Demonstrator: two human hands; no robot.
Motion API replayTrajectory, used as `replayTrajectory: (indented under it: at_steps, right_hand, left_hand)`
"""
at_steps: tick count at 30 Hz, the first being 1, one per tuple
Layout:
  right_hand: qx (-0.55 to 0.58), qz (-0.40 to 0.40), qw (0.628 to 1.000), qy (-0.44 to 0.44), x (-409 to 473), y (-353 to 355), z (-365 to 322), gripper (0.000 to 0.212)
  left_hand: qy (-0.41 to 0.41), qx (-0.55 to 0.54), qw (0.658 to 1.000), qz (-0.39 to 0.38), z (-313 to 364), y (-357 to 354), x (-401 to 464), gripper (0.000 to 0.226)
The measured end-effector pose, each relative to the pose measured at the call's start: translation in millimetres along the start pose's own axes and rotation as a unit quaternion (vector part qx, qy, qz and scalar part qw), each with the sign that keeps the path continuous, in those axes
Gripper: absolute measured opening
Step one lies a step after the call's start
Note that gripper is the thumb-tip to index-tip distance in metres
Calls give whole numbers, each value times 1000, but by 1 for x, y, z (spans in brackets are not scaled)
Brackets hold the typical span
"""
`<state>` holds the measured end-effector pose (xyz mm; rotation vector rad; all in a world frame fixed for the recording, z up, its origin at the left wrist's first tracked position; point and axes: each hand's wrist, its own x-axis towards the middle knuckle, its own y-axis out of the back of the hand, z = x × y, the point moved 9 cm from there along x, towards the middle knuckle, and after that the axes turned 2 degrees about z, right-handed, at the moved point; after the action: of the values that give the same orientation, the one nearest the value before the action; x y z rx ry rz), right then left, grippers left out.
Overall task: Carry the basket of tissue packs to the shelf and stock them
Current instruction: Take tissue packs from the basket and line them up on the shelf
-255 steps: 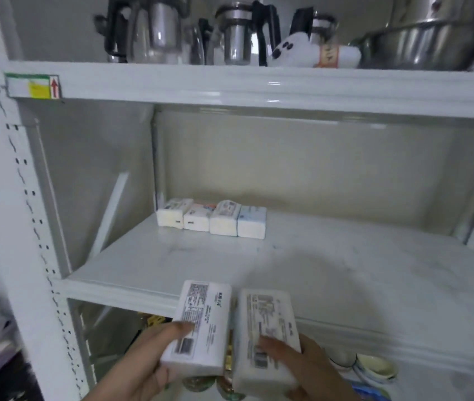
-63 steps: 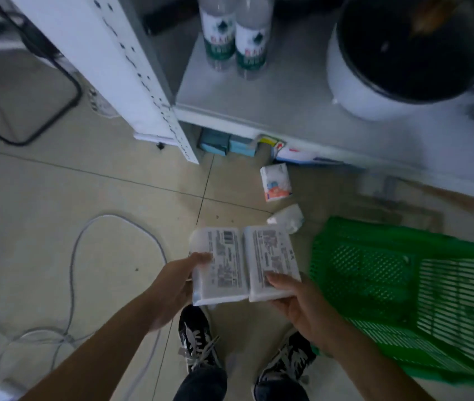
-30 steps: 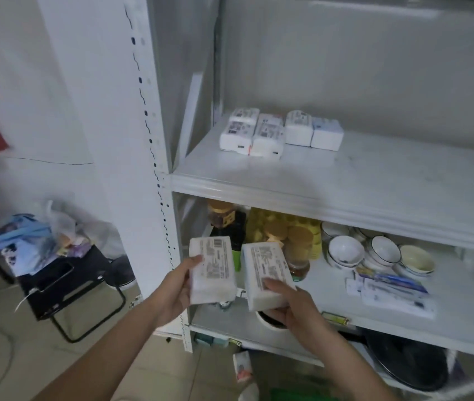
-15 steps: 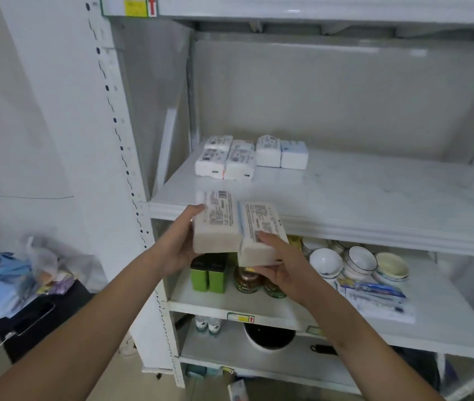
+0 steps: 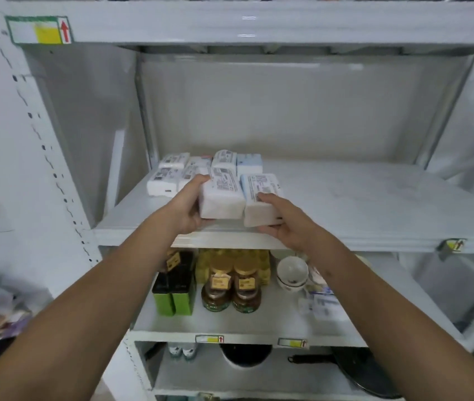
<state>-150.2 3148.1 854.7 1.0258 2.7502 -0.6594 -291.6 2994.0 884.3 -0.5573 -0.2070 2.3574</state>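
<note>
Both hands (image 5: 189, 209) hold tissue packs (image 5: 222, 198), seemingly above shelf (image 5: 345, 204)

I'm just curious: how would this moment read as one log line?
stocking | left hand holds tissue pack | right hand holds second pack | over shelf front

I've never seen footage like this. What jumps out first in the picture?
Two bare arms reach in from below: the left hand and right hand each hold a white tissue pack, side by side at the front of the middle shelf. Behind them sits a cluster of stocked packs. One shelf down stand amber jars and green tins.
</note>
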Motion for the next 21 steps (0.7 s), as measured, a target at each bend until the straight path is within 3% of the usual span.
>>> replayTrajectory:
  at_steps: [7,10,14,18,21]
  right_hand:
    - [-108,83,990,30,25,29,-14,80]
    - [-213,95,972,34,28,33,-23,83]
    - [-448,96,881,117,19,36,-42,77]
    - [-491,76,835,238,9,37,-45,50]
    - [-517,115,799,283,4,42,-44,51]
  left_hand:
    - [20,44,999,2,-2,-14,42,50]
    - [-16,141,990,24,0,-5,59,61]
    - [-128,370,913,112,26,29,59,79]
    - [-232,509,825,78,32,36,41,72]
    - [-326,562,760,33,25,17,26,79]
